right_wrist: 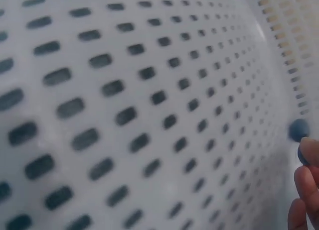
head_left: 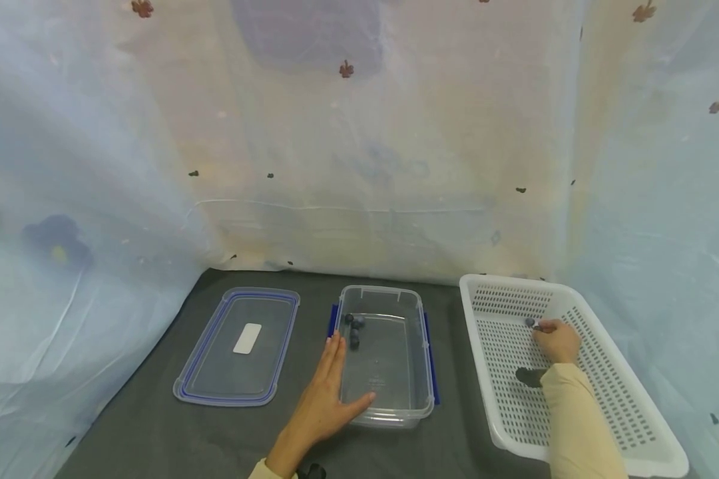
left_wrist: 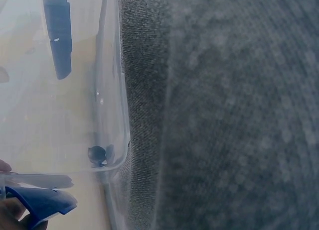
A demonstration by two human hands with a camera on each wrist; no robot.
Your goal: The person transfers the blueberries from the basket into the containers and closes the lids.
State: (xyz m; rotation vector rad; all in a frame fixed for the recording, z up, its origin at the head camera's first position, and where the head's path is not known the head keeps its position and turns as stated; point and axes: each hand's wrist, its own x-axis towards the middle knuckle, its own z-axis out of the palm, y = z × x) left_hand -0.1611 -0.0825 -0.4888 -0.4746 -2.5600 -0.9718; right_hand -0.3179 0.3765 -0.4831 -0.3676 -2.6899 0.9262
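Inside the white perforated basket (head_left: 482, 372), my right hand (head_left: 558, 340) pinches a blueberry (right_wrist: 301, 156) between its fingertips. Another blueberry (right_wrist: 299, 130) lies right beside them on the basket floor. My left hand (head_left: 326, 399) touches the near left side of a clear plastic container (head_left: 386, 386), its fingers straight and the thumb spread over the rim. Several blueberries (head_left: 355, 340) sit along the container's left side. In the left wrist view, fingertips show beside a blue latch (left_wrist: 47, 204), and one blueberry (left_wrist: 96, 155) is seen through the clear wall.
A clear lid (head_left: 222, 366) with a blue seal and a white label lies flat left of the container. Dark cloth (head_left: 138, 426) covers the table. Patterned sheeting (head_left: 359, 146) hangs behind and at both sides.
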